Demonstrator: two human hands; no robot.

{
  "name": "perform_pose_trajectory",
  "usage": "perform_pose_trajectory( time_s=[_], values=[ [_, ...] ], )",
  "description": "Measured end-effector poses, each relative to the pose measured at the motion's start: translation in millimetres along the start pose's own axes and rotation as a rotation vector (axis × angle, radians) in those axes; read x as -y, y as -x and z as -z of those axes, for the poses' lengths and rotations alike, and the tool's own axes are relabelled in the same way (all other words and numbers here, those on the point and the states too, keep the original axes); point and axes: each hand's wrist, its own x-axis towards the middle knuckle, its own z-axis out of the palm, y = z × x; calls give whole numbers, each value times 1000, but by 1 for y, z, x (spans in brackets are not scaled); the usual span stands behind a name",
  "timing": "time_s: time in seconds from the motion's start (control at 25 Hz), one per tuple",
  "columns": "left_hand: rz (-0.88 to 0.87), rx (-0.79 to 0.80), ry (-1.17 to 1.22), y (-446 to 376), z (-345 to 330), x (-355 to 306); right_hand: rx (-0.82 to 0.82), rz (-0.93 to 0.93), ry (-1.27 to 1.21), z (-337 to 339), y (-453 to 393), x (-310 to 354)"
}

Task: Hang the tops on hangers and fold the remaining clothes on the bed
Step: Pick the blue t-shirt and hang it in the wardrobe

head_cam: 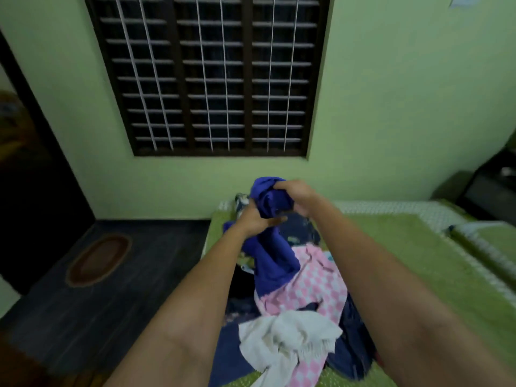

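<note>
**Blue garment lifted from the pile on the bed**

While both arms reach out over the bed (405, 263), the person holds a blue garment (269, 255) up above a heap of clothes. The right hand (294, 195) is clenched around the bunched top of the blue cloth, and the left hand (255, 219) grips the same cloth just below and to the left, its fingers curled into the fabric. The rest of the garment hangs down from the two hands and touches the heap underneath.

In that heap, a pink-and-white checked cloth (312, 291) lies under the hanging blue fabric, a white cloth (287, 339) lies crumpled nearest the camera, and dark blue clothes (349, 347) show around and beneath them. The bed has a green cover.

Behind the bed is a green wall with a dark-framed barred window (212, 76). To the left, an oval brown mat (97, 259) lies on the dark floor.
</note>
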Motion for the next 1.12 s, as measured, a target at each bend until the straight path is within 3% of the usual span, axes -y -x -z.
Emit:
perform_pose_trajectory(
  time_s=[0.12,0.2,0.32,0.44,0.52,0.64,0.8,0.88,1.04,1.12],
  values=[
    [-71,-149,53,19,19,-50,8,62,-84,-8,36,56],
    [-45,-136,-254,32,37,-66,-65,90,-105,-4,51,68],
    [136,59,-784,51,69,-56,-244,121,-225,13,62,65],
    [332,118,-1024,72,96,-26,-326,100,-328,35,66,52],
    [377,3,-960,79,107,-20,-376,38,-249,45,65,40],
    [291,-173,-764,81,106,-39,-432,-67,31,45,66,20],
    [215,-137,-117,91,63,-92,-2,-75,342,-6,84,10],
    [186,-92,9,95,49,-107,73,-15,511,-30,88,3],
    [86,-25,243,112,59,-90,-70,107,191,-26,86,4],
    [101,71,56,116,65,-59,-56,105,7,-15,88,14]
  ],
)
